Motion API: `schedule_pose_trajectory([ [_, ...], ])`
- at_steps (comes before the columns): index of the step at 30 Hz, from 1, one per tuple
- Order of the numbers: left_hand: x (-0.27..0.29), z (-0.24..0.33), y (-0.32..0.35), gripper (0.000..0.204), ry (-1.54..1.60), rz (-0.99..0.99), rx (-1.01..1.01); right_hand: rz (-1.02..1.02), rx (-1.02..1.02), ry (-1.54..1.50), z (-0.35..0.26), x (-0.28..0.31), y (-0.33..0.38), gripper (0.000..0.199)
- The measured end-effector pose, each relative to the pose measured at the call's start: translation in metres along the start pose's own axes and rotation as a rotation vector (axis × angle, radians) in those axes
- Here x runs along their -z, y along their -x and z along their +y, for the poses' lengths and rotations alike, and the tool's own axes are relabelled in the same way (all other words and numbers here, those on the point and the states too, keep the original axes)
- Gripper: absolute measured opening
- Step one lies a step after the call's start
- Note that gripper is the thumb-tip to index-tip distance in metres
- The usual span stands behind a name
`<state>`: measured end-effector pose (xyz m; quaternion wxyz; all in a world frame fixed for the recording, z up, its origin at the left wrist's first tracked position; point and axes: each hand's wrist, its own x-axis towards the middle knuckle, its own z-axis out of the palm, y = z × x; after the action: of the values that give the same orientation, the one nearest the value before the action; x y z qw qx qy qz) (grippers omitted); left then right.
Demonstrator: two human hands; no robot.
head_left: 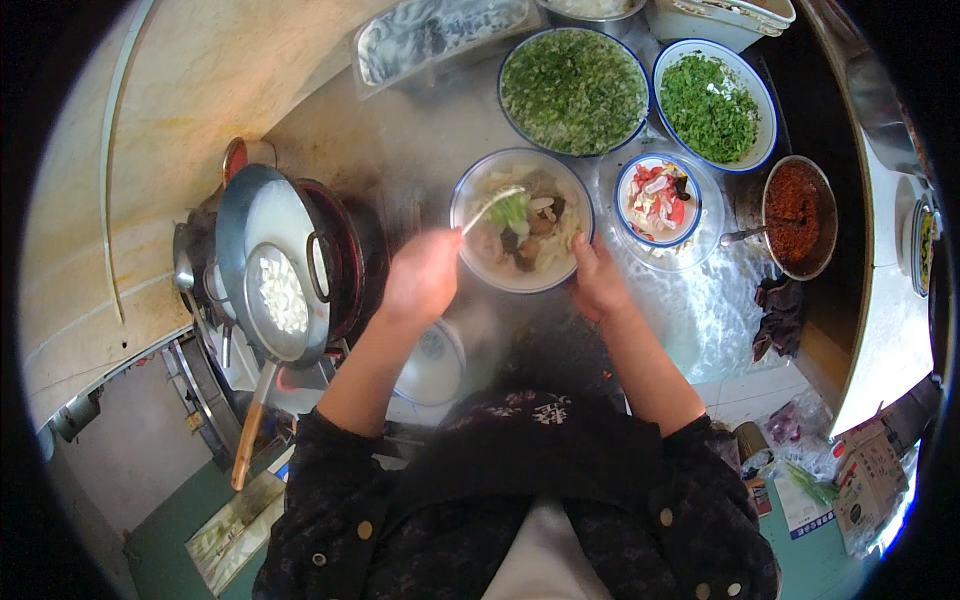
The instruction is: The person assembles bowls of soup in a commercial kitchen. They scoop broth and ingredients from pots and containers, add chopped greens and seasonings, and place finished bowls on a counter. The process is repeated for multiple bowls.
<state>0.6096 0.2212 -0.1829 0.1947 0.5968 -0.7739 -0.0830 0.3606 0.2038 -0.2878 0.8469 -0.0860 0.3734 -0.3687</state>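
The central bowl [525,287] is white with a blue rim, its food [538,222] green, brown and cream. From there, bright green leaves [705,115] show at two o'clock, red flakes [798,215] at three and white cubes [283,293] between eight and nine. At six, the jacket [330,530] is black (faintly mottled, with brassy snaps [365,529]).

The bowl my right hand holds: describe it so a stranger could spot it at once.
On the shiny counter, look right of the big wok. There, the right hand grips a blue-rimmed white bowl, while the left hand holds a pale utensil over it. Unlike the neighbouring bowls of chopped greens or red-and-white pieces, this one contains pale and dark brown chunks.
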Motion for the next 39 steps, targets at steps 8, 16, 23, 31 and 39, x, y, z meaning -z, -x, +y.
schedule_pose_trajectory([
  [8,-0.004,0.029,-0.081,0.011,0.662,0.042,0.701,0.086,-0.012,0.124,0.0,0.003,0.003,0.061],
  [16,-0.13,0.113,-0.266,0.01,0.258,-0.041,-0.147,0.083,0.129,0.009,0.009,0.026,0.037,0.06],
  [23,-0.16,0.141,-0.304,0.016,0.015,-0.412,-0.126,0.065,0.204,0.141,-0.002,0.028,0.056,0.062],
  [31,-0.181,0.146,-0.299,0.019,0.417,-0.466,0.248,0.032,0.185,0.055,0.002,0.034,0.052,0.064],
  [39,-0.161,0.142,-0.295,0.017,0.882,-0.507,0.676,0.056,0.154,0.108,0.001,0.035,0.052,0.071],
])
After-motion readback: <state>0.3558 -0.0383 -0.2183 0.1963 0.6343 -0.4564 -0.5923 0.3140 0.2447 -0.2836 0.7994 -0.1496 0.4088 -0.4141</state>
